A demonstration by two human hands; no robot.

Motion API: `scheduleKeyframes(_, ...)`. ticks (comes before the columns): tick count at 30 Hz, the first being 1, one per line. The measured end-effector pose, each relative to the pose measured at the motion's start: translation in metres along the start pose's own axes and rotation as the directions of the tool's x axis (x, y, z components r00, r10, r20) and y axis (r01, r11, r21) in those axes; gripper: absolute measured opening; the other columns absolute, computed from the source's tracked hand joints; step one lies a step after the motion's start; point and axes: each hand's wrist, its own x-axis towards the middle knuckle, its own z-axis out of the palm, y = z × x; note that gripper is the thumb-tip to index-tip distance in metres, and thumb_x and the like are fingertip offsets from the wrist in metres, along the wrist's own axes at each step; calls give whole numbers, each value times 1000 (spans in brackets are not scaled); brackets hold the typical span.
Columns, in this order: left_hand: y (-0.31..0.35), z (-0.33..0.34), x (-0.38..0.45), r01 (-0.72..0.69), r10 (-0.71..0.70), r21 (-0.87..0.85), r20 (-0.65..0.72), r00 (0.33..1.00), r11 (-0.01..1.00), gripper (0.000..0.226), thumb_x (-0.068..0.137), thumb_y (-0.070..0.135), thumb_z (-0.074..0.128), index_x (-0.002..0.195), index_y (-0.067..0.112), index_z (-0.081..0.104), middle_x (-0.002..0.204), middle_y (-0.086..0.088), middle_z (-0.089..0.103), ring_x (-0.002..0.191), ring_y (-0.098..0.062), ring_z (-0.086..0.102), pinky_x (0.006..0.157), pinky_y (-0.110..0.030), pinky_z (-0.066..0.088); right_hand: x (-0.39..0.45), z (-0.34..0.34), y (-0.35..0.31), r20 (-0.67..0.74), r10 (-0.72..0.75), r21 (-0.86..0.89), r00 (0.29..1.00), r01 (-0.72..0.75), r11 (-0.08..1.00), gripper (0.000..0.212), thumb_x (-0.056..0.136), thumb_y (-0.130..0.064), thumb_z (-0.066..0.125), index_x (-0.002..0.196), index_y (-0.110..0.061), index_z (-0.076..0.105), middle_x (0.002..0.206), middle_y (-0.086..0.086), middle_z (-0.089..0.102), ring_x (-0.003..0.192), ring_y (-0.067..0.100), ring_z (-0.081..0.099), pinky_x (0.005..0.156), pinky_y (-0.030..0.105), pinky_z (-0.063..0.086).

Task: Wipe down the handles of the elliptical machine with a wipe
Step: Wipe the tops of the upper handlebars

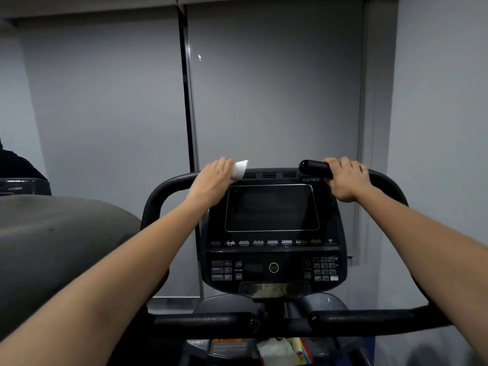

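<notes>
Left hand (215,178) curled over the upper left handle (169,184), close to its inner end, pressing a white wipe (240,169) against the bar; one corner of the wipe sticking out past the fingertips, toward the top left corner of the console (273,233). Right hand (346,178) clamped round the upper right handle (317,167), just behind its rounded black tip, knuckles up. Both forearms stretched forward from the bottom corners of the view. Between the hands, the console's vent slots and a dark screen (272,207); below that a row of small program icons, then keypads on either side of a round green-ringed button (273,267). Lower down, two short black grips (211,322) meeting tip to tip under the console. Under those, at the bottom edge, crumpled white tissue beside a colourful packet (303,351). Left of the machine, a big grey ribbed housing (52,247). Behind everything, grey wall panels split by a dark vertical strip (188,101).
</notes>
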Motion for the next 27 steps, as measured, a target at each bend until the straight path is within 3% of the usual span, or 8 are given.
scheduleKeyframes(7,-85,-11,-74,247,-244,-27,91,966,969,28,97,31,58,109,7,51,100,-11,55,84,-32,56,72,-41,43,-1,-1,0,2,-4,12,1000,4,1000,51,100,-34,44,147,-31,25,139,13,40,131,37,37,115,48,19)
scheduleKeyframes(11,-96,-15,-80,374,-353,-79,205,913,924,29,98,24,57,113,0,49,106,-17,54,87,-34,55,76,-42,44,0,1,0,-10,-2,3,1000,2,1000,51,99,-34,45,147,-30,26,138,13,41,130,37,38,114,47,20)
scheduleKeyframes(15,-86,-12,-62,288,-284,13,221,933,957,31,98,20,56,119,-1,47,112,-19,53,92,-34,54,81,-44,45,1,5,-2,-40,14,-2,999,-14,1000,51,100,-35,45,146,-30,26,134,12,41,128,36,38,115,47,19)
scheduleKeyframes(22,-36,-9,-23,46,-85,219,174,981,975,23,96,11,54,116,3,46,109,-13,51,93,-28,53,71,-32,35,3,4,-4,-30,25,-6,999,-25,1000,51,100,-34,45,147,-28,25,134,13,41,129,37,37,115,47,19)
scheduleKeyframes(27,2,2,8,34,-60,191,131,990,981,24,93,15,59,113,7,47,108,-10,52,94,-27,56,76,-34,41,1,4,-3,-20,24,-7,1000,-24,1000,51,99,-35,45,146,-29,25,133,12,41,128,36,38,115,47,19)
